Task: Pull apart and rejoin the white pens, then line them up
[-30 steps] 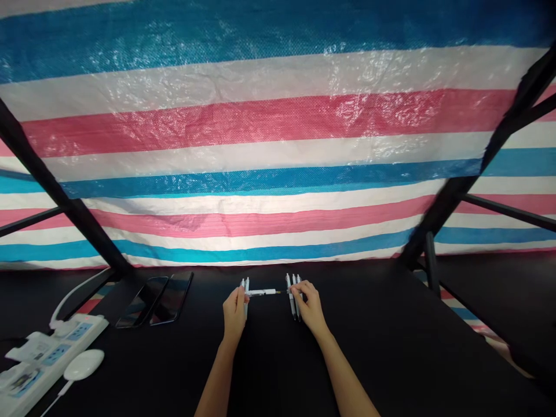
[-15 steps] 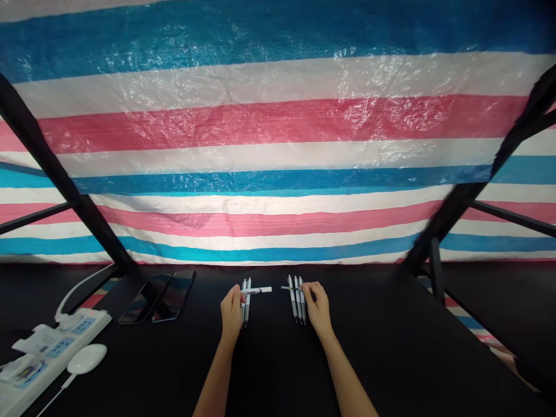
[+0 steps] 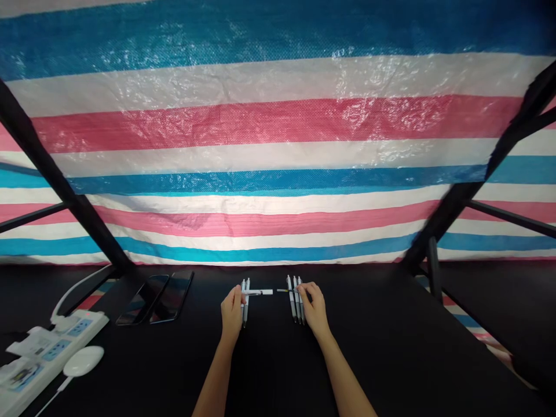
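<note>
Between the closed fingertips of my left hand (image 3: 231, 310) is a white pen barrel (image 3: 262, 292), lying sideways and pointing right. Under it, beside that hand, white and grey pens (image 3: 246, 307) lie upright on the black table. My right hand (image 3: 314, 306) pinches a thin refill (image 3: 282, 290) whose tip points left toward the barrel; a gap separates the two. Below the refill, three white and grey pens (image 3: 296, 304) lie side by side, and my right fingers are over the rightmost one.
Two dark phones (image 3: 172, 301) (image 3: 142, 301) lie at the left. Nearer, a white power strip (image 3: 56, 353) with plugs and a cable sits beside a white rounded device (image 3: 83, 361). Black frame bars (image 3: 447, 220) and a striped sheet (image 3: 278, 223) stand behind the table.
My right hand has shifted slightly left with the refill, narrowing the gap to the barrel. My left hand has hardly moved. The whole view has shifted a little.
</note>
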Demonstrator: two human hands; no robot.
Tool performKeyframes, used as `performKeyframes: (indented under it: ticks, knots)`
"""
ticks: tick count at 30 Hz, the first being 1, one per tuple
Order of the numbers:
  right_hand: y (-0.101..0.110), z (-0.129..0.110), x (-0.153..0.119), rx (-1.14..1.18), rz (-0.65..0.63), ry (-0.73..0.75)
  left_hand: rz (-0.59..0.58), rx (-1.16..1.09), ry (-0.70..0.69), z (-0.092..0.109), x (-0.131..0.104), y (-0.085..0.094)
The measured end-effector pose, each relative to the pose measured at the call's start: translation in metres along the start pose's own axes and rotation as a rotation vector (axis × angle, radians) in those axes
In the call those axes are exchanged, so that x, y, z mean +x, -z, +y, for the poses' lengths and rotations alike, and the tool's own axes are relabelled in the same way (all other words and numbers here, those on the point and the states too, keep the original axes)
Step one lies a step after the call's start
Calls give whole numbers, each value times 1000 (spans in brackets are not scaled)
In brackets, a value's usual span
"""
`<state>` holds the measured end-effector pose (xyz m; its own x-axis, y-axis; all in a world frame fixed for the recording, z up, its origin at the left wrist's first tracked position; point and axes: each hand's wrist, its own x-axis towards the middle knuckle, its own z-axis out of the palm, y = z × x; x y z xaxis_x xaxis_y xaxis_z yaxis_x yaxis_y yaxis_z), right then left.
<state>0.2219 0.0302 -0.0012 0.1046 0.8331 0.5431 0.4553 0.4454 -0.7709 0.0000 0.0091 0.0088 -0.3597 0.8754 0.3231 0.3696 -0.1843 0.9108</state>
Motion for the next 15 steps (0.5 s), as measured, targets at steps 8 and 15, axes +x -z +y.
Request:
performKeyframes:
  ticks: [8, 15]
  knots:
    - [-2, -2, -2, -14, -77, 8, 15, -1, -24, 3, -1, -2]
    - [-6, -7, -3, -32, -121, 26, -23, 22, -55, 4, -3, -5]
